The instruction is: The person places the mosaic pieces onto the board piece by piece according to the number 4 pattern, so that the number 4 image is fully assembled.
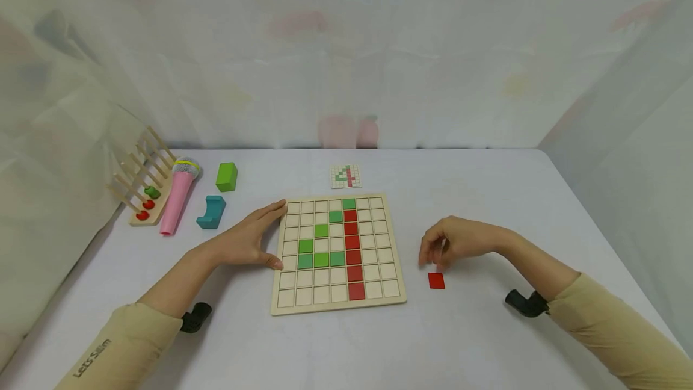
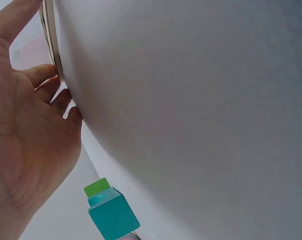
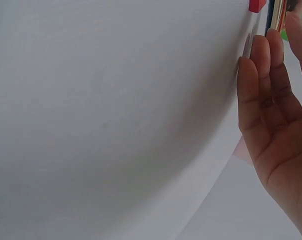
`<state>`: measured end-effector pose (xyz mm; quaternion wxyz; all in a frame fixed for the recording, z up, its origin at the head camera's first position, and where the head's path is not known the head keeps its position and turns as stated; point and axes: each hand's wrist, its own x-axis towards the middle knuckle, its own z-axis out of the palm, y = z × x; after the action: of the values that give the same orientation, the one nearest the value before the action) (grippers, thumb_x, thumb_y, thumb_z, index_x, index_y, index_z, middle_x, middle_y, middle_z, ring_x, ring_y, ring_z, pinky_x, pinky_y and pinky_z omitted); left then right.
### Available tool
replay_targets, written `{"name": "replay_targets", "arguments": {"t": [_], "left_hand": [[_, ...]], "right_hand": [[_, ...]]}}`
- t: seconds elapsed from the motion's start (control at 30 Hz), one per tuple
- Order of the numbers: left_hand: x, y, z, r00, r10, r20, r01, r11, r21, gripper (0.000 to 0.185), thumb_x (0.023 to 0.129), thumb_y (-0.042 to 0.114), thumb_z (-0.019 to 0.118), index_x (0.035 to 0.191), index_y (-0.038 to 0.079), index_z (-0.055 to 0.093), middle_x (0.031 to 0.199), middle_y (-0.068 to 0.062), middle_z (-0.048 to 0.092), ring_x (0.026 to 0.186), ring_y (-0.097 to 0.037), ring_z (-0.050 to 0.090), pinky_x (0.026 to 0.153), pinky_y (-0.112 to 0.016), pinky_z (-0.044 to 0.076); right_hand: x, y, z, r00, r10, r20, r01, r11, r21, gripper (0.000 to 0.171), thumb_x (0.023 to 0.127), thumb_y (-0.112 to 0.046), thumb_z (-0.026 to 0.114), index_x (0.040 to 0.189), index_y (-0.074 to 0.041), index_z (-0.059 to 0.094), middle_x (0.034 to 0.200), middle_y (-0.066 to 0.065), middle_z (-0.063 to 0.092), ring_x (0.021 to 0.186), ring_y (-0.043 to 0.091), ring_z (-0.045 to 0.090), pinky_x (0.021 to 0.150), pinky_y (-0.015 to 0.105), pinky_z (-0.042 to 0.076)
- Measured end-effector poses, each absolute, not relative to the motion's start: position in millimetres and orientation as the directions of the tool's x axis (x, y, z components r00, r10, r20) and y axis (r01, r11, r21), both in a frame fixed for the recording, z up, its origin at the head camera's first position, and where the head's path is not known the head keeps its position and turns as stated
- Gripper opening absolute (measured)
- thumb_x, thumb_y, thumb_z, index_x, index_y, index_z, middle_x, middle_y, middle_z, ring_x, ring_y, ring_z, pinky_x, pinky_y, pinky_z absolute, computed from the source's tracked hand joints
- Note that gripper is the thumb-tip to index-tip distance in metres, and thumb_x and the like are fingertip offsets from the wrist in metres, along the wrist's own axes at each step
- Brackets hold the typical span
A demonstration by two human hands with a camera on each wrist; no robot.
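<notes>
A square wooden grid board [image 1: 373,272] lies flat mid-table. A column of red tiles [image 1: 353,242] and several green tiles [image 1: 322,259] fill some of its cells. My left hand [image 1: 246,239] rests at the board's left edge, thumb and fingers spread along it; the left wrist view shows the palm [image 2: 31,130] beside that edge. To the right of the board, one loose red tile [image 1: 436,280] lies on the table. Just above it hovers my right hand [image 1: 460,238], fingers loosely bent. In the right wrist view its fingers [image 3: 248,95] look extended, and nothing is visible in them.
Behind the board lies a small pattern card [image 1: 346,176]. To the left are a teal arch block [image 1: 212,212], a green block [image 1: 227,177], a pink toy microphone [image 1: 177,197] and a wooden peg rack [image 1: 157,212] with red and green beads. White cloth walls enclose the table.
</notes>
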<state>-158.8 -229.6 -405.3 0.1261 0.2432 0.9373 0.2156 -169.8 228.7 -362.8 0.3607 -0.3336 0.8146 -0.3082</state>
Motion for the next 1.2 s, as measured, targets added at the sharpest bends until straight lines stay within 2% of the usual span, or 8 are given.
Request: {"name": "replay_targets", "arguments": {"t": [0.17,0.27,0.5,0.67,1.03,1.2], "left_hand": [[-158.9,-229.8,-405.7,-0.848,0.516,-0.122,0.411,0.786,0.462,0.126,0.063,0.061,0.084,0.156,0.001,0.023,0.167,-0.016,0.016,0.152,-0.042,0.018,0.120,-0.061,0.024],[-159.0,-229.6,-405.2,-0.848,0.516,-0.119,0.411,0.783,0.466,0.126,0.063,0.060,0.085,0.156,0.001,0.024,0.167,-0.016,0.016,0.152,-0.042,0.019,0.120,-0.061,0.024],[-159.3,-229.5,-404.0,-0.848,0.512,-0.133,0.403,0.789,0.464,0.126,0.064,0.061,0.084,0.156,0.002,0.023,0.167,-0.015,0.015,0.153,-0.041,0.017,0.121,-0.061,0.023],[-159.5,-230.4,-405.1,-0.849,0.511,-0.135,0.402,0.790,0.463,0.126,0.064,0.061,0.084,0.156,0.002,0.023,0.167,-0.015,0.015,0.153,-0.041,0.017,0.121,-0.061,0.023],[-159.1,-230.6,-405.7,-0.850,0.507,-0.140,0.396,0.792,0.465,0.125,0.064,0.060,0.084,0.156,0.002,0.023,0.167,-0.015,0.015,0.153,-0.041,0.017,0.121,-0.061,0.022],[-158.7,-230.0,-405.1,-0.851,0.505,-0.144,0.393,0.794,0.464,0.125,0.064,0.059,0.085,0.156,0.002,0.023,0.167,-0.015,0.015,0.153,-0.041,0.017,0.121,-0.061,0.023]], "right_hand": [[-168.5,231.6,-364.4,-0.496,-0.778,-0.385,-0.317,0.575,-0.754,0.030,0.076,0.004,0.076,0.098,-0.017,0.076,0.098,0.003,0.074,0.085,0.018,0.064,0.077,0.026,0.056],[-167.1,232.3,-366.1,-0.491,-0.779,-0.389,-0.322,0.578,-0.750,0.033,0.076,0.005,0.075,0.098,-0.019,0.077,0.099,0.003,0.073,0.087,0.020,0.063,0.076,0.025,0.055],[-165.8,232.3,-369.0,-0.446,-0.808,-0.385,-0.394,0.563,-0.726,0.037,0.074,0.001,0.080,0.099,-0.027,0.078,0.097,0.001,0.065,0.085,0.015,0.058,0.072,0.020,0.051],[-165.3,231.0,-370.3,-0.423,-0.825,-0.374,-0.421,0.545,-0.725,0.037,0.073,-0.002,0.082,0.099,-0.028,0.077,0.097,0.001,0.063,0.084,0.016,0.056,0.070,0.018,0.048],[-164.6,226.5,-372.2,-0.428,-0.821,-0.379,-0.477,0.561,-0.676,0.033,0.075,-0.004,0.081,0.092,-0.031,0.075,0.091,0.000,0.059,0.083,0.010,0.055,0.069,0.018,0.048],[-164.4,226.2,-372.3,-0.431,-0.822,-0.373,-0.471,0.557,-0.684,0.030,0.074,-0.005,0.082,0.091,-0.028,0.074,0.090,0.000,0.059,0.082,0.011,0.055,0.069,0.018,0.048]]}}
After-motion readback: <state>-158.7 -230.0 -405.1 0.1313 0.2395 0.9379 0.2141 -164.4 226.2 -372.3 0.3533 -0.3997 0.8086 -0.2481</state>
